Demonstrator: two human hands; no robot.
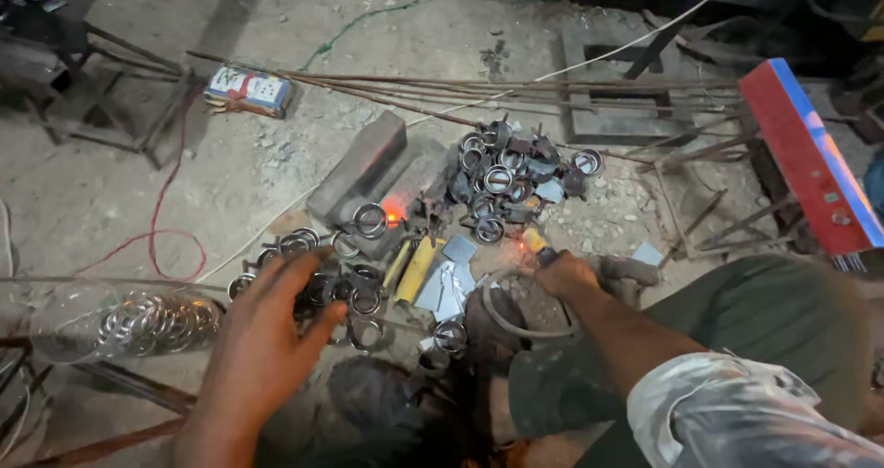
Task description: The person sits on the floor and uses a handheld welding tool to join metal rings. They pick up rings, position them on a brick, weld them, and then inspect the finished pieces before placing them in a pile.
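My left hand (262,339) reaches with fingers spread over a scatter of metal rings (354,298) on the ground, fingertips touching the rings near it. My right hand (564,270) grips a yellow-handled welding electrode holder (534,242) with a cable (516,325) looping below it. A ring (370,219) rests on a grey metal block (364,169), and a spot beside it glows orange-red (394,212). Behind lies a pile of welded rings and plates (511,178).
Long thin steel rods (460,86) lie across the floor behind the block. A clear bag of rings (138,322) sits at left, a red wire (166,201) curls nearby, a small printed box (249,90) lies at the back, and a red and blue panel (810,155) stands at right.
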